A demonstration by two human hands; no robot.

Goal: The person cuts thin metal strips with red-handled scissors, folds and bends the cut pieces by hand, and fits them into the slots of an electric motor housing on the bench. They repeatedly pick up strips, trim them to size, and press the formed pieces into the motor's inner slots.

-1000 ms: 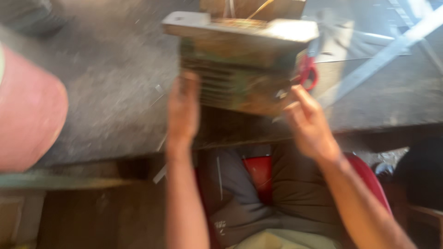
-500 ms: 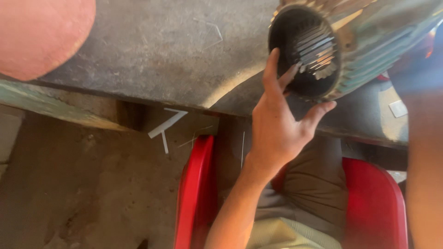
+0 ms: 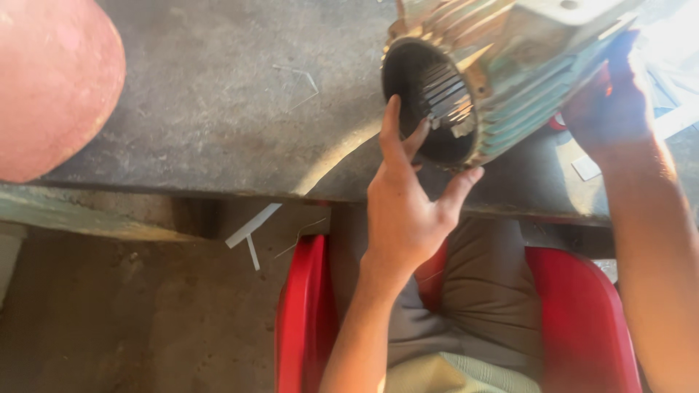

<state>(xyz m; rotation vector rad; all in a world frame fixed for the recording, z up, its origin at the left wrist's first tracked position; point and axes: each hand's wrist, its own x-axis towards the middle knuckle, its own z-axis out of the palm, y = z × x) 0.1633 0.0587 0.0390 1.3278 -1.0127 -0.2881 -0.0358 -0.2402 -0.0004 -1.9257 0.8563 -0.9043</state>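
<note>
A green finned motor housing (image 3: pixel 524 80) lies tilted on the grey bench (image 3: pixel 218 109), its round open end facing me. Inside the dark bore I see stator slots lined with pale strips (image 3: pixel 444 94). My left hand (image 3: pixel 408 218) is at that open end: two fingers reach across the opening and the thumb hooks under the lower rim. My right hand (image 3: pixel 611 109) grips the housing's finned side at the far right, partly in shadow.
A large reddish rounded object (image 3: pixel 51 80) fills the top left corner at the bench edge. I sit on a red chair (image 3: pixel 582 320) below the bench. White strips (image 3: pixel 251 225) lie on the dirt floor under the bench edge. Pale scraps lie at the right.
The housing has been turned from side-on to show its open end. My left hand moved from its side to the rim, and the view swung left and closer.
</note>
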